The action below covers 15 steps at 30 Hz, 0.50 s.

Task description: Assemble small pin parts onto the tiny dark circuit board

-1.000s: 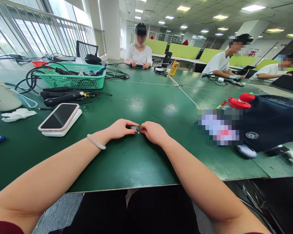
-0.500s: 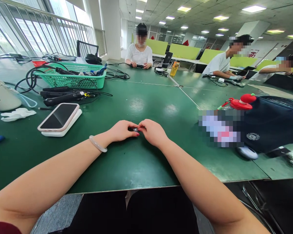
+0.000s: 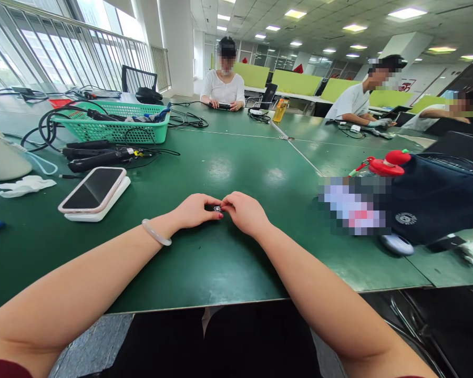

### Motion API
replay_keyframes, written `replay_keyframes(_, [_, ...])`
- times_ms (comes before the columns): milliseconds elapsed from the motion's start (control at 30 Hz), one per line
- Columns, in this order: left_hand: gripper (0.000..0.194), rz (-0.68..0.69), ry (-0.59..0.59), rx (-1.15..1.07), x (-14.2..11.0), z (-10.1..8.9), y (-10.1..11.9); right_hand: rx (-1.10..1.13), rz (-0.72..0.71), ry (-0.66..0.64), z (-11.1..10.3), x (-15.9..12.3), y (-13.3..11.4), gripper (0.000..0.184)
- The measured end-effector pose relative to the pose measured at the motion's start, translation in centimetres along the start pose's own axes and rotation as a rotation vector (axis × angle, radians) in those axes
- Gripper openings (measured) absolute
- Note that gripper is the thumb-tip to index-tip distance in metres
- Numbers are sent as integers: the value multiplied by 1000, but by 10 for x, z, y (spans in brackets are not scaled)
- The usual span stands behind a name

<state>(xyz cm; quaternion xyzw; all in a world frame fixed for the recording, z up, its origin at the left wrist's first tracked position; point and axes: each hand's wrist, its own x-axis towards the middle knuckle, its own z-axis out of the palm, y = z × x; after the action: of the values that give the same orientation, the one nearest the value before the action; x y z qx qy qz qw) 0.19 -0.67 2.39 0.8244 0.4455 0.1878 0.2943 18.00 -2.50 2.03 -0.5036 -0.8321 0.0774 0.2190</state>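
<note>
A small dark object with silvery, shiny detail [image 3: 217, 209] shows between my fingertips, too small to name. My left hand [image 3: 195, 211] is closed around it, thumb below and forefinger above, just over the table. From the right, my right hand [image 3: 242, 211] pinches at the same spot, its fingertips meeting the left forefinger. Most of the object is hidden by the fingers. A pale bangle [image 3: 156, 232] circles my left wrist. Beneath both hands lies the green tabletop [image 3: 224, 268].
Left of my hands, a phone [image 3: 92, 190] rests on a white box [image 3: 102, 212]. Behind are black cabled handles [image 3: 98, 156] and a green basket [image 3: 114, 126]. To the right lie a mouse [image 3: 396, 244] and a dark bag [image 3: 437, 197]. A person [image 3: 223, 84] sits opposite; others sit right.
The whole view has shifted slightly, with things appearing a little further left. Both hands keep the same hold on the small object, which shows slightly more between the fingers.
</note>
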Motion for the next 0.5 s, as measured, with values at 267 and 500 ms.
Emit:
replay_keyframes(267, [45,-16,57,-97,1,-1,-5,86,69,30,-2,-1,6,18])
replay_keyframes(500, [48,3,65,-173,1,0,-4,38,47,4,3,0,5,17])
